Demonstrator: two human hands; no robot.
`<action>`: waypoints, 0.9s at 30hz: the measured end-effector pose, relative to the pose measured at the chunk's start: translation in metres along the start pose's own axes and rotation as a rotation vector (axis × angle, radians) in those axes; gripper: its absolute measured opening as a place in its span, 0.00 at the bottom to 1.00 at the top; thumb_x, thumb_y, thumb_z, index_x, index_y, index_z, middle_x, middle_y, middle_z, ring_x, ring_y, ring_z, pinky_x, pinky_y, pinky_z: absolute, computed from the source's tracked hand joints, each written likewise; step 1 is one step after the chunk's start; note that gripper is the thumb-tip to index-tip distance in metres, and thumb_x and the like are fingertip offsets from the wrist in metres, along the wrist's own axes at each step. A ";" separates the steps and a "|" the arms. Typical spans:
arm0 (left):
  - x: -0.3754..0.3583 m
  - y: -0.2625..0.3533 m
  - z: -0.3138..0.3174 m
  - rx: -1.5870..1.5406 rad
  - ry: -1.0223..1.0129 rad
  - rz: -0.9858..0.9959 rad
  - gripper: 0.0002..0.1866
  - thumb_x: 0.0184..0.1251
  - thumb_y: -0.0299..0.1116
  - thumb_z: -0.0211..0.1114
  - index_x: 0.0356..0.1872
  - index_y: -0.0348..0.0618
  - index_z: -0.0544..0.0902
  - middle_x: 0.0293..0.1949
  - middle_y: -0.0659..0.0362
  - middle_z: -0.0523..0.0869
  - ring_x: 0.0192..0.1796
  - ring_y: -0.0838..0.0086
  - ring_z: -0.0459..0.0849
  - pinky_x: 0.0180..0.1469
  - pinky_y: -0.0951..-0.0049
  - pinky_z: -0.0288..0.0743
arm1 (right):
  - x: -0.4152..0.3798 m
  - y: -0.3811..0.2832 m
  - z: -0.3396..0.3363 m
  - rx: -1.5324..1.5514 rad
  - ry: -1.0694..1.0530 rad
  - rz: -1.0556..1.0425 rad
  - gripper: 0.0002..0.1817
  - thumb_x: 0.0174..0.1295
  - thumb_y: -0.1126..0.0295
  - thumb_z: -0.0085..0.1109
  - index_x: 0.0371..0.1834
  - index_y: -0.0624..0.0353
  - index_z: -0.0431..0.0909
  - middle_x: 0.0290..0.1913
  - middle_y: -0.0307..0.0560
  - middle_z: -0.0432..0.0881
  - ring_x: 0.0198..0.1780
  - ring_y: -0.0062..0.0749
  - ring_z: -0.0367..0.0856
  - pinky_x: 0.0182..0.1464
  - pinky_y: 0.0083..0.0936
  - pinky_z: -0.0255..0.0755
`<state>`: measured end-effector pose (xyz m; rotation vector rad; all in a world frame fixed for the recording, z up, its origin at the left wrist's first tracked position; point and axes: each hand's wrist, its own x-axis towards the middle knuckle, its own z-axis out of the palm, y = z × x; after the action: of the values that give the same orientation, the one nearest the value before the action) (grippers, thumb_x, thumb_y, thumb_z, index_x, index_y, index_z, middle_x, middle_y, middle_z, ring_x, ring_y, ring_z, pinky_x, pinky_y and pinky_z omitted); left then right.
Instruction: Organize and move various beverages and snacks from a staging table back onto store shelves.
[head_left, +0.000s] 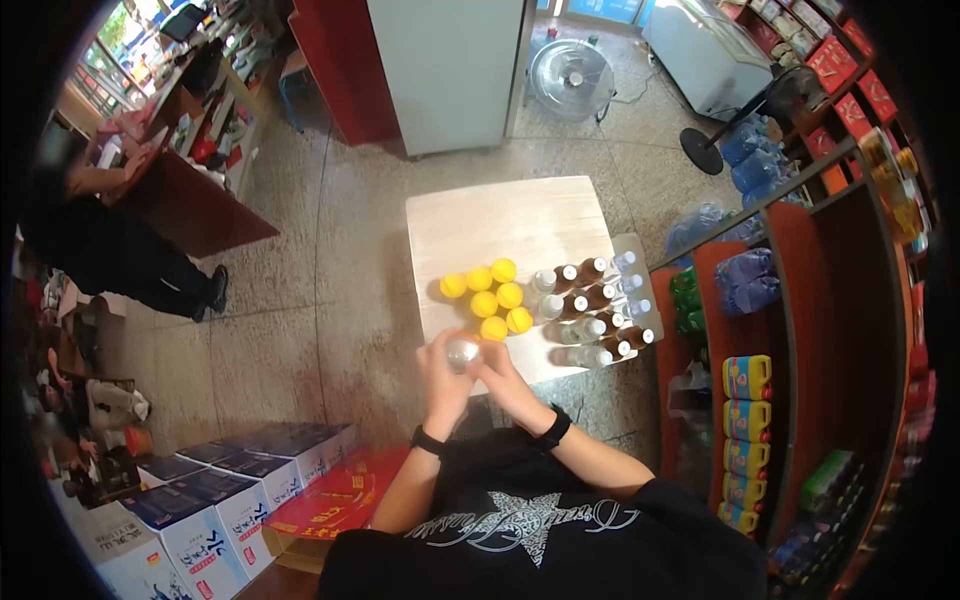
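Both hands are together over the near left edge of a pale wooden table [510,215]. My left hand [442,375] is wrapped round the left side of a clear, round-topped object [463,355], perhaps a cup or bottle. The fingers of my right hand [500,375] are closed against its right side. Just beyond my hands stand several yellow round-topped items [484,304]. To their right are rows of bottles, some with dark brown contents [600,296] and white caps, others clear [582,329].
Shelves [780,330] with yellow jugs [747,425] rise at the right. White-and-blue boxes [225,515] and a red sheet [335,495] lie at the lower left. Beyond the table stands a cabinet [450,75]. A person [120,250] in dark clothes is at the far left, beside a counter.
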<state>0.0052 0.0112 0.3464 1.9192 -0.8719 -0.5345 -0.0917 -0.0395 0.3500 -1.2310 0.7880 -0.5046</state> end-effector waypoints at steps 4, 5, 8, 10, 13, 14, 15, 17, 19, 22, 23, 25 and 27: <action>0.021 -0.033 0.003 0.082 -0.081 -0.035 0.28 0.40 0.27 0.68 0.48 0.46 0.71 0.40 0.51 0.73 0.47 0.57 0.68 0.49 0.65 0.64 | 0.029 0.026 0.004 0.181 -0.024 0.236 0.26 0.58 0.67 0.51 0.57 0.67 0.55 0.52 0.52 0.67 0.56 0.32 0.64 0.55 0.24 0.60; 0.024 -0.045 0.007 0.137 -0.125 -0.071 0.29 0.39 0.28 0.69 0.49 0.46 0.70 0.40 0.50 0.71 0.46 0.56 0.70 0.49 0.65 0.66 | 0.034 0.034 0.004 0.157 0.004 0.276 0.27 0.58 0.66 0.51 0.57 0.67 0.55 0.51 0.53 0.67 0.54 0.31 0.64 0.54 0.24 0.60; 0.031 -0.099 0.035 0.206 -0.174 -0.161 0.29 0.38 0.31 0.69 0.48 0.45 0.70 0.40 0.48 0.70 0.45 0.53 0.72 0.47 0.63 0.68 | 0.053 0.089 -0.009 0.186 -0.012 0.524 0.29 0.56 0.63 0.49 0.60 0.63 0.56 0.53 0.47 0.66 0.51 0.28 0.66 0.52 0.25 0.62; 0.035 -0.131 0.050 0.252 -0.183 -0.179 0.29 0.38 0.35 0.69 0.46 0.44 0.70 0.40 0.47 0.71 0.45 0.53 0.72 0.48 0.62 0.68 | 0.058 0.129 -0.024 0.107 0.027 0.648 0.29 0.57 0.63 0.48 0.61 0.64 0.54 0.50 0.47 0.68 0.47 0.27 0.68 0.48 0.26 0.66; 0.050 -0.175 0.072 0.223 -0.236 -0.328 0.31 0.37 0.40 0.70 0.45 0.41 0.70 0.43 0.44 0.71 0.45 0.52 0.73 0.48 0.62 0.68 | 0.063 0.173 -0.058 -0.024 0.214 0.664 0.25 0.59 0.62 0.47 0.55 0.65 0.59 0.42 0.46 0.72 0.41 0.26 0.70 0.44 0.22 0.67; 0.056 -0.183 0.078 0.195 -0.266 -0.414 0.32 0.36 0.42 0.70 0.45 0.40 0.70 0.44 0.43 0.71 0.45 0.52 0.73 0.48 0.62 0.68 | 0.066 0.171 -0.074 -0.039 0.106 0.722 0.22 0.58 0.62 0.47 0.51 0.66 0.63 0.40 0.46 0.73 0.39 0.27 0.71 0.42 0.21 0.67; 0.062 -0.186 0.081 0.193 -0.276 -0.490 0.34 0.36 0.42 0.70 0.46 0.39 0.68 0.45 0.42 0.71 0.45 0.52 0.73 0.49 0.61 0.68 | 0.069 0.171 -0.085 -0.053 0.000 0.778 0.20 0.58 0.62 0.48 0.47 0.66 0.66 0.38 0.46 0.74 0.37 0.27 0.72 0.41 0.21 0.68; 0.072 -0.204 0.095 0.205 -0.238 -0.488 0.34 0.36 0.42 0.69 0.47 0.38 0.68 0.45 0.42 0.71 0.45 0.51 0.73 0.48 0.61 0.68 | 0.068 0.187 -0.100 -0.106 0.081 0.710 0.18 0.58 0.62 0.48 0.44 0.66 0.68 0.35 0.45 0.75 0.35 0.26 0.73 0.39 0.21 0.69; 0.084 -0.193 0.103 0.248 -0.228 -0.574 0.34 0.38 0.41 0.69 0.48 0.38 0.65 0.45 0.42 0.70 0.47 0.51 0.72 0.50 0.61 0.67 | 0.064 0.208 -0.114 -0.150 0.161 0.643 0.17 0.58 0.62 0.48 0.41 0.66 0.70 0.32 0.44 0.76 0.32 0.26 0.73 0.37 0.21 0.69; 0.093 -0.203 0.121 0.334 -0.097 -0.466 0.29 0.40 0.38 0.69 0.46 0.41 0.70 0.42 0.45 0.75 0.48 0.54 0.72 0.51 0.61 0.64 | 0.070 0.217 -0.129 -0.300 0.137 0.678 0.18 0.57 0.61 0.48 0.42 0.66 0.70 0.31 0.45 0.76 0.31 0.26 0.74 0.35 0.22 0.70; 0.098 -0.208 0.127 0.337 -0.108 -0.459 0.29 0.40 0.38 0.69 0.46 0.41 0.70 0.42 0.45 0.75 0.48 0.54 0.72 0.51 0.61 0.64 | 0.071 0.216 -0.134 -0.328 0.110 0.680 0.18 0.57 0.61 0.48 0.42 0.66 0.70 0.32 0.46 0.77 0.31 0.26 0.74 0.35 0.22 0.70; 0.099 -0.201 0.125 0.211 -0.104 -0.400 0.33 0.42 0.40 0.69 0.51 0.39 0.67 0.47 0.43 0.73 0.52 0.53 0.70 0.53 0.61 0.63 | 0.067 0.222 -0.138 -0.388 0.081 0.688 0.19 0.58 0.61 0.48 0.45 0.65 0.68 0.33 0.47 0.77 0.31 0.27 0.74 0.35 0.22 0.70; 0.098 -0.199 0.125 0.149 -0.045 -0.362 0.34 0.43 0.41 0.69 0.51 0.37 0.67 0.48 0.43 0.73 0.53 0.53 0.69 0.54 0.61 0.62 | 0.070 0.226 -0.139 -0.345 0.114 0.705 0.20 0.58 0.61 0.47 0.47 0.65 0.67 0.34 0.47 0.77 0.31 0.28 0.75 0.35 0.22 0.70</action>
<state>0.0557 -0.0713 0.1109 2.2258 -0.6059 -0.7463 -0.1682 -0.1156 0.0975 -1.1431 1.3701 0.1480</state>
